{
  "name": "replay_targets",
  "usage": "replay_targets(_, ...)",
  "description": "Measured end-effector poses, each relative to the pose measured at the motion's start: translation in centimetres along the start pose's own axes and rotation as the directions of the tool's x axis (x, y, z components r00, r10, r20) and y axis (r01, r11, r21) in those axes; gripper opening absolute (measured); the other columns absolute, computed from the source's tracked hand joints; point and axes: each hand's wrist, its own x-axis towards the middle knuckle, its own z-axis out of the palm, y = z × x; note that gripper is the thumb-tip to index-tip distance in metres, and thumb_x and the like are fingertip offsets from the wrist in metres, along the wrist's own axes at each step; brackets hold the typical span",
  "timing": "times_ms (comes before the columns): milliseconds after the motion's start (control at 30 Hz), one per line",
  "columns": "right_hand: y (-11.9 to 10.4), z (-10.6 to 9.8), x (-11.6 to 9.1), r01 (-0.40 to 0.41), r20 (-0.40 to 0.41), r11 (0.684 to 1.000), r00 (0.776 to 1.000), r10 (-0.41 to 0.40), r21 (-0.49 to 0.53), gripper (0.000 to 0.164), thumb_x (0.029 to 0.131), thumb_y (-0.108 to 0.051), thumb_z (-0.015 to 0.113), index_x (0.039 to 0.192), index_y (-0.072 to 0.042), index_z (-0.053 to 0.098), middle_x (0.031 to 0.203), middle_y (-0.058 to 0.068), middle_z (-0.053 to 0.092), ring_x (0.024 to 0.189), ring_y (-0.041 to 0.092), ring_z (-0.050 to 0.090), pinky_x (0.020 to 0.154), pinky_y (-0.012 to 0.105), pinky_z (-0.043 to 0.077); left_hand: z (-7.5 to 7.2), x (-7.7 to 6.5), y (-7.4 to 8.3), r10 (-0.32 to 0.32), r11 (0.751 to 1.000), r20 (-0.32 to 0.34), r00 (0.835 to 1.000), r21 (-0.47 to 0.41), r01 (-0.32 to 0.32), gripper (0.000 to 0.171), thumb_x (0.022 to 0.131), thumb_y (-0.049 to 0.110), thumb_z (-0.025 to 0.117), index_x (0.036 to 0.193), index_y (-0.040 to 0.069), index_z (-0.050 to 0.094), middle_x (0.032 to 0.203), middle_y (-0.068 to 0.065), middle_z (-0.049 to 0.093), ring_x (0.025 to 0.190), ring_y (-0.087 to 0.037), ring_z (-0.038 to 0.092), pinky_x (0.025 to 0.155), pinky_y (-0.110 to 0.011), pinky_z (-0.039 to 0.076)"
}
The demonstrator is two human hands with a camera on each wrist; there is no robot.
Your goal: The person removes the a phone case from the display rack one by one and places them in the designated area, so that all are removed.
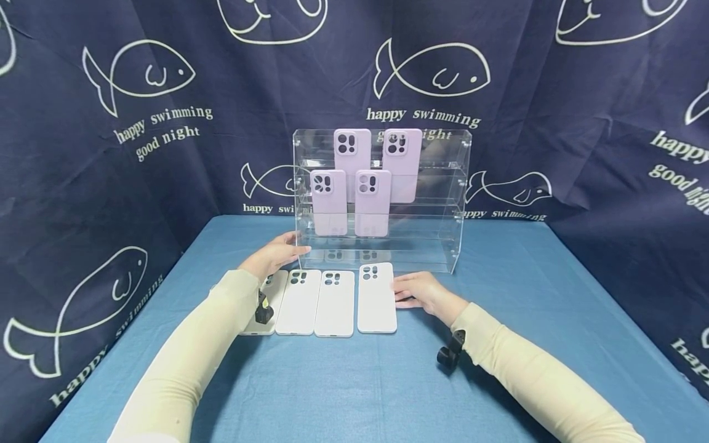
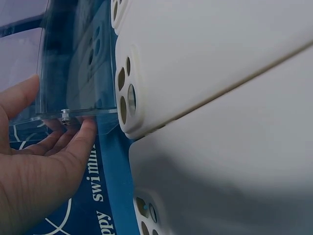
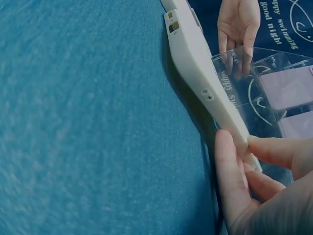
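My right hand point(image 1: 423, 291) pinches the right edge of a white phone case point(image 1: 378, 301), thumb on top and fingers underneath. In the right wrist view that edge of the case point(image 3: 208, 88) is tilted a little off the cloth. My left hand point(image 1: 275, 253) holds the lower left side of a clear acrylic display rack point(image 1: 426, 249). Seen from the left wrist, its thumb is at the front of the rack's side panel and its fingers are behind. Several other white phone cases point(image 1: 335, 307) lie side by side left of the pinched one; my left sleeve partly covers the leftmost.
Several lilac phone cases point(image 1: 372, 197) stand in the rack's tiers, toward its left and middle. Blue cloth point(image 1: 343, 387) covers the table. A dark curtain point(image 1: 327, 80) with white fish drawings hangs behind and at the sides.
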Motion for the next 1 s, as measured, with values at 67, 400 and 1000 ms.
replay_targets(67,0.0,0.1,-0.1,-0.007,0.001,1.000,1.000,0.007,-0.008,0.042,0.092,-0.004,0.063,0.130,0.011,0.053,0.079,0.008,0.069,0.069,0.014,0.066,0.079,0.036,0.063,0.0,0.1,0.0,0.001,1.000,-0.002,1.000,0.001,-0.001,0.085,0.096,0.018,0.062,0.157,0.011,0.004,0.164,-0.013,0.000,0.149,-0.030,0.018,0.123,-0.040,0.024)
replay_targets(400,-0.1,0.5,-0.2,-0.006,-0.011,0.998,1.000,0.006,-0.064,0.038,0.091,-0.005,0.065,0.124,0.011,0.058,0.082,0.009,0.069,0.070,0.014,0.067,0.077,0.036,0.063,0.0,0.0,-0.1,0.004,1.000,-0.006,1.000,0.004,-0.004,0.084,0.096,0.019,0.062,0.157,0.012,0.004,0.164,-0.013,0.000,0.149,-0.029,0.018,0.123,-0.040,0.024)
replay_targets(1000,0.0,1.6,-0.2,0.008,-0.071,0.994,0.997,-0.016,-0.109,0.033,0.089,-0.005,0.067,0.119,0.010,0.060,0.085,0.012,0.067,0.068,0.016,0.066,0.073,0.036,0.064,-0.1,0.4,-0.5,0.017,1.000,-0.011,1.000,-0.009,-0.018,0.082,0.096,0.018,0.061,0.157,0.014,0.006,0.164,-0.013,0.000,0.149,-0.030,0.019,0.122,-0.039,0.027)
